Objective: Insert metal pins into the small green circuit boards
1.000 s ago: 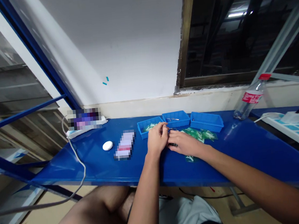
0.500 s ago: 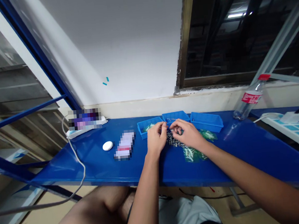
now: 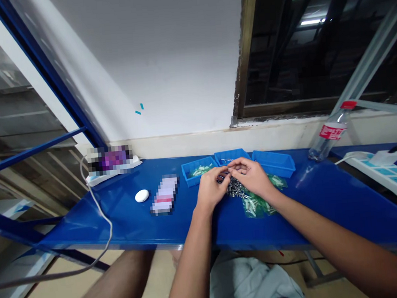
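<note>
My left hand (image 3: 211,187) and my right hand (image 3: 250,176) meet at the fingertips above a pile of small metal screws (image 3: 235,188) on the blue table (image 3: 191,224). Both hands are closed, with fingers curled and thumbs pressed in. Whatever they pinch is too small and too covered to make out. Just behind them stands a blue bin (image 3: 232,155) with thin metal pieces in it. The blue bin on the left (image 3: 191,179) holds small pale pieces in clear green bags. Under my right wrist lie green plastic bags (image 3: 254,205) of pale, plug-like pieces.
A third blue bin (image 3: 274,162) stands at the back right. Further right are a plastic bottle (image 3: 332,132) with a red cap and a white power strip (image 3: 392,176). On the left lie a white oval case (image 3: 142,195), a blurred-out phone-shaped item (image 3: 165,194) and a grey cable (image 3: 108,224).
My hands have come together; a gap showed between their fingertips before. A thin metal piece seen at my right fingers is now hidden. My leg below the table has shifted left.
</note>
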### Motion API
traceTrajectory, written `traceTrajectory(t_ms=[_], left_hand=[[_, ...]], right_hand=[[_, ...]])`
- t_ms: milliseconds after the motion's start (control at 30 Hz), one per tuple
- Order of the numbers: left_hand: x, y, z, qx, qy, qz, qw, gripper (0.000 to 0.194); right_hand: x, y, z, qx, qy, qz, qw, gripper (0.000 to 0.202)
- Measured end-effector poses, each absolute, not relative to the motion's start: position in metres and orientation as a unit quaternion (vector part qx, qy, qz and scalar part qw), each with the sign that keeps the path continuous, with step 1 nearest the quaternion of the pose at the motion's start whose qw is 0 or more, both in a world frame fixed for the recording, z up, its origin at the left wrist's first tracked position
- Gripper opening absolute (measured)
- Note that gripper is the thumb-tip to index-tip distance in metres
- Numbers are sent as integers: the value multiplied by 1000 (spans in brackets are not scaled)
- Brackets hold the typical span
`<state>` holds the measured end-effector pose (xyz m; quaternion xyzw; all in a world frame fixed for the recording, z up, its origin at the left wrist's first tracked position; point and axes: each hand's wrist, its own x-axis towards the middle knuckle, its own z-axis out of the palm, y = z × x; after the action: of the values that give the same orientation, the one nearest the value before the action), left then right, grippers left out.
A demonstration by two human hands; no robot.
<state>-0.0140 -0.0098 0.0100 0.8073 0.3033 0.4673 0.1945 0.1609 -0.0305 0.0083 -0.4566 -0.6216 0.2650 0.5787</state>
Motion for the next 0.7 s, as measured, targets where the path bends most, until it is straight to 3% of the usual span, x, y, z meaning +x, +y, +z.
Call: traceTrajectory(t_ms=[367,567,700], left_hand=[[-15,-5,3,806,312,473,172,23],[-13,-8,5,766,331,486,259,29],[-15,-14,13,767,358,477,236,19]], right_hand=[[160,-29,6,-470,-624,267,564,17],[159,-30,11,-483,-674,197,523,27],[158,-32,18,-484,-689,139,521,22]])
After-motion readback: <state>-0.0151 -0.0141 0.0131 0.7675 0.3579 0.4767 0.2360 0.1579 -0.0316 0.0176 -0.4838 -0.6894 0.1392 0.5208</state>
